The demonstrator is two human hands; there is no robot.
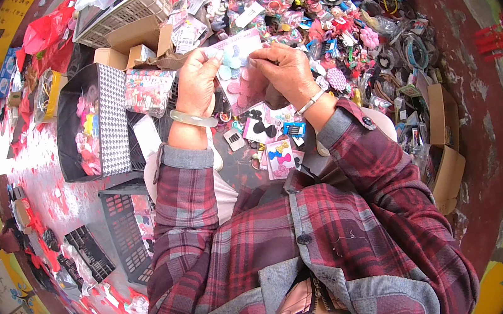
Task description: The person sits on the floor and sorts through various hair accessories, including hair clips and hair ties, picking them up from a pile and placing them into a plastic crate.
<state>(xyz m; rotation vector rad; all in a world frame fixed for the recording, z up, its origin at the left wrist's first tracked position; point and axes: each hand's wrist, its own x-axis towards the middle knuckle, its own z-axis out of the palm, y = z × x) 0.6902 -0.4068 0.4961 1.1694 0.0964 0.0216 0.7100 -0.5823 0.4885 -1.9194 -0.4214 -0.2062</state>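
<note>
Up in front of me I hold a clear packet (240, 69) with a pink card and rounded pale blue, mint and pink pieces in it, maybe hair clips. My left hand (198, 82) pinches its left edge between thumb and fingers. At the right edge my right hand (286, 71) has its fingers closed on the packet. Below the packet, between my legs, lie a card with black bows (264, 127), a blue-and-white card (294, 129) and a card with yellow, blue and pink bows (280, 156).
A large heap of hair accessories (336, 25) spreads ahead and to the right. On the left stand a black bin with a checked side (112, 118), a black crate (124, 231), an opened cardboard box (137, 38) and a pale crate (137, 10). Cardboard flaps (449, 178) stand at right.
</note>
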